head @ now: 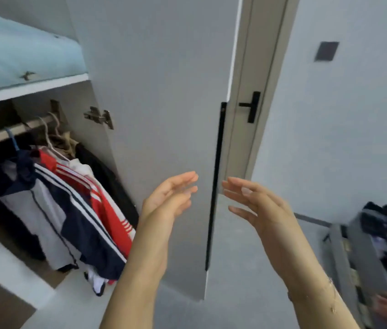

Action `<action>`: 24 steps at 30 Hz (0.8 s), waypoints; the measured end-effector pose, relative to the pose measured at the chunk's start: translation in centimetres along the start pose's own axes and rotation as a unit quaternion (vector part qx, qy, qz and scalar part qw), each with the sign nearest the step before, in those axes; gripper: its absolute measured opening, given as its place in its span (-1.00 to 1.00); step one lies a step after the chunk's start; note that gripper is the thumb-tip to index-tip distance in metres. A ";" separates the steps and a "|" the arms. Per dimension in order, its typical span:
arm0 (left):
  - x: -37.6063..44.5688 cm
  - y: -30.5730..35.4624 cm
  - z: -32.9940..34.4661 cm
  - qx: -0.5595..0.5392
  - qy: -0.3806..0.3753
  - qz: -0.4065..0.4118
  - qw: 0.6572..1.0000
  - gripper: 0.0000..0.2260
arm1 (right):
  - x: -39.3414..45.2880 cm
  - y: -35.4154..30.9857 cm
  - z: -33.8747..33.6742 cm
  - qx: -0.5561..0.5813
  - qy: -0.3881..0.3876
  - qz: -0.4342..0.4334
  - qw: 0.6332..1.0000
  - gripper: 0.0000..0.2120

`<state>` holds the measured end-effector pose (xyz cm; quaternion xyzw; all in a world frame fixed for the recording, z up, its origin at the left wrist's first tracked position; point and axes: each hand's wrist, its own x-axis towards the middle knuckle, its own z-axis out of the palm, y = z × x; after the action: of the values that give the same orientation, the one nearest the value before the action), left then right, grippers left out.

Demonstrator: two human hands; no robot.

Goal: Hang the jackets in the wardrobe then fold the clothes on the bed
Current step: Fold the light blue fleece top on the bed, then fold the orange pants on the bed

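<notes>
With the left hand (168,198) and right hand (256,205) empty and spread, the closing wardrobe door (164,115) may pinch the protruding navy striped jacket (74,214).

left hand (168,198): raised, fingers spread, empty | right hand (256,205): raised, fingers spread, empty

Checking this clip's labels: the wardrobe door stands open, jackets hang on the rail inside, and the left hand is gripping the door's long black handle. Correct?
Not quite. The head view shows the left hand open and empty, short of the black handle. The wardrobe door is open and the jackets hang on the rail.
</notes>
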<state>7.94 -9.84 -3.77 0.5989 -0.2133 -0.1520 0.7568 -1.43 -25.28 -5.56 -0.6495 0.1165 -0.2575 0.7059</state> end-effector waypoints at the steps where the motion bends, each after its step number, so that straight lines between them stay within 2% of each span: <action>1: -0.5 -0.9 1.8 -0.005 -0.036 -0.015 0.999 -0.73 | -1.7 -0.1 -1.8 -0.003 0.034 0.002 0.999 -0.71; 9: -7.1 -6.1 18.7 -0.011 -0.276 -0.109 0.955 -0.70 | -15.6 -1.0 -17.0 -0.010 0.259 0.020 0.966 -0.70; 15: -15.8 -11.1 32.4 0.030 -0.422 -0.158 0.892 -0.76 | -27.6 -0.9 -28.8 0.033 0.407 0.043 0.912 -0.72; 21: -25.8 -16.9 46.9 0.051 -0.530 -0.220 0.817 -0.75 | -39.5 -0.4 -41.0 0.039 0.500 0.063 0.863 -0.69; 24: -29.4 -19.5 52.9 0.052 -0.545 -0.248 0.799 -0.76 | -43.5 0.0 -46.2 0.032 0.529 0.068 0.845 -0.68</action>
<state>-43.65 -44.63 -16.67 0.4875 -0.4428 -0.6245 0.4199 -61.01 -42.48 -18.88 -0.3821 0.5076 -0.5169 0.5737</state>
